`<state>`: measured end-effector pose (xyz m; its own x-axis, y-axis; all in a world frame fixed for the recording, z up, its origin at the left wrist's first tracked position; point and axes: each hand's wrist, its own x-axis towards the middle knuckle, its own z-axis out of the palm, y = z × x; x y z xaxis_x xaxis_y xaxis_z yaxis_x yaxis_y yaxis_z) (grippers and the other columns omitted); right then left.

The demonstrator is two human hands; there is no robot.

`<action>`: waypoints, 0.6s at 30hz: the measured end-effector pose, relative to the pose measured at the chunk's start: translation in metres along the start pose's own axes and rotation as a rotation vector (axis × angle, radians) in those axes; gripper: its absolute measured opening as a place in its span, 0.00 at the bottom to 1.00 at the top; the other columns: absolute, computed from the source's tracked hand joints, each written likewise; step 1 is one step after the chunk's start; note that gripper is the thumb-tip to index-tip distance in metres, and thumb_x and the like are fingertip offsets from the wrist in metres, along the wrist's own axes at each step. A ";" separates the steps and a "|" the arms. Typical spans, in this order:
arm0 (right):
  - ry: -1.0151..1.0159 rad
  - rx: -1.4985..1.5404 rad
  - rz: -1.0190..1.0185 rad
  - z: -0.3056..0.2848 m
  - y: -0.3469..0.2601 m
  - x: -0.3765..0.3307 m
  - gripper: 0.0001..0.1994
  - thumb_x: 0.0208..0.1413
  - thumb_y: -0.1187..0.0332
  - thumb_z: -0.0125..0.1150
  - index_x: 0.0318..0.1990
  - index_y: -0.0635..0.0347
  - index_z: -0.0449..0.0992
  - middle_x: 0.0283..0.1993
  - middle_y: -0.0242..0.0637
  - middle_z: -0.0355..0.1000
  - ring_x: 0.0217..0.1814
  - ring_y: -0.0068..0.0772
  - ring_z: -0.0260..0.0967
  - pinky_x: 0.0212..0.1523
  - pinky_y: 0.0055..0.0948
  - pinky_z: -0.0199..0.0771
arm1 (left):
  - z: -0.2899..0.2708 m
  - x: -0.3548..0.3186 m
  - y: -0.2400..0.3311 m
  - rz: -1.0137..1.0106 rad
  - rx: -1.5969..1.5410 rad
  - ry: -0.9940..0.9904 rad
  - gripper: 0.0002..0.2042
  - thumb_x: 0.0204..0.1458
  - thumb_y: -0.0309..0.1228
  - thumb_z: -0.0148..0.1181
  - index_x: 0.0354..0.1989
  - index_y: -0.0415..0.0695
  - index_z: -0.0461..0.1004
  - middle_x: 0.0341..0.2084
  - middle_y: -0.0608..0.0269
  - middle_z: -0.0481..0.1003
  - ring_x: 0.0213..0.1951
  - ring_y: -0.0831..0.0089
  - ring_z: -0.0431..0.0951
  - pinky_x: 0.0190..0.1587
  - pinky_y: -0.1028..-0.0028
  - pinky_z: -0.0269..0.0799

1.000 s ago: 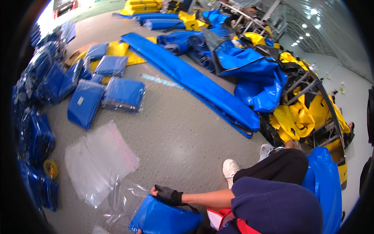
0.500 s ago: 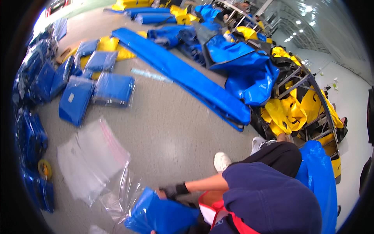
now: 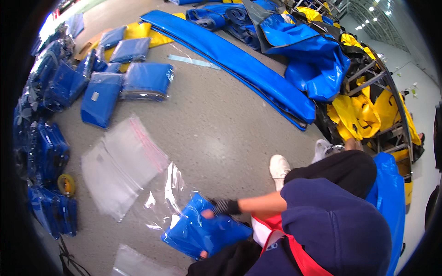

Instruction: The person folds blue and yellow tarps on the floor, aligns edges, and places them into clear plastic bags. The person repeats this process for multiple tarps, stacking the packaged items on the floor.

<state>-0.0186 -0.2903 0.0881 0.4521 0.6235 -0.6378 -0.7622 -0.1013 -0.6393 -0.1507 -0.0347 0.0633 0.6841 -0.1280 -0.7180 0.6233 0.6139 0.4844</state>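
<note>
"Head view: item, location?"
"Blue folded sheet [image 3: 184,234], one; right hand [image 3: 222,207] at upper edge, left hand [image 3: 203,254] at lower; clear plastic [image 3: 159,198] adjoining."
"Grip?"
"Right: fingers on sheet, blurred, pinch indeterminable. Left: mostly hidden, cannot tell."

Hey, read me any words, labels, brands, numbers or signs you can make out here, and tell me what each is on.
No text is readable.
Small white rectangular label on a flat blue packet in clear plastic: too small to read.
Small pale mark on the navy-blue fabric top: too small to read.
</note>
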 end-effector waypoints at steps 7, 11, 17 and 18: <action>-0.101 -0.123 0.141 0.012 0.013 -0.056 0.40 0.45 0.50 0.70 0.62 0.62 0.61 0.59 0.41 0.65 0.58 0.37 0.64 0.59 0.34 0.64 | 0.016 0.006 -0.001 -0.003 0.002 -0.049 0.46 0.44 0.49 0.67 0.65 0.39 0.48 0.60 0.53 0.59 0.57 0.55 0.64 0.58 0.56 0.63; 0.113 -0.060 -0.296 0.028 -0.109 -0.064 0.40 0.52 0.45 0.60 0.65 0.61 0.54 0.63 0.49 0.58 0.63 0.39 0.59 0.61 0.36 0.61 | 0.042 0.028 0.012 0.173 -0.022 -0.163 0.46 0.45 0.49 0.67 0.66 0.39 0.47 0.60 0.54 0.58 0.57 0.55 0.64 0.58 0.56 0.63; 0.403 0.151 -0.684 0.051 -0.162 -0.096 0.35 0.52 0.50 0.62 0.62 0.60 0.60 0.60 0.50 0.62 0.61 0.42 0.61 0.61 0.41 0.62 | 0.167 0.044 0.050 0.341 -0.005 -0.372 0.42 0.50 0.57 0.56 0.65 0.41 0.50 0.61 0.54 0.59 0.59 0.61 0.62 0.63 0.62 0.55; 0.527 -0.061 -0.629 0.050 -0.165 -0.097 0.35 0.51 0.51 0.63 0.61 0.61 0.60 0.61 0.49 0.61 0.61 0.42 0.61 0.60 0.41 0.62 | 0.180 0.048 0.051 0.276 -0.038 -0.458 0.42 0.49 0.58 0.56 0.65 0.41 0.50 0.61 0.54 0.59 0.59 0.61 0.62 0.63 0.63 0.55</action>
<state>0.0400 -0.2951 0.2771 0.9560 0.1336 -0.2610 -0.2744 0.0940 -0.9570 -0.0177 -0.1498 0.1433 0.9212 -0.2793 -0.2710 0.3885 0.6998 0.5995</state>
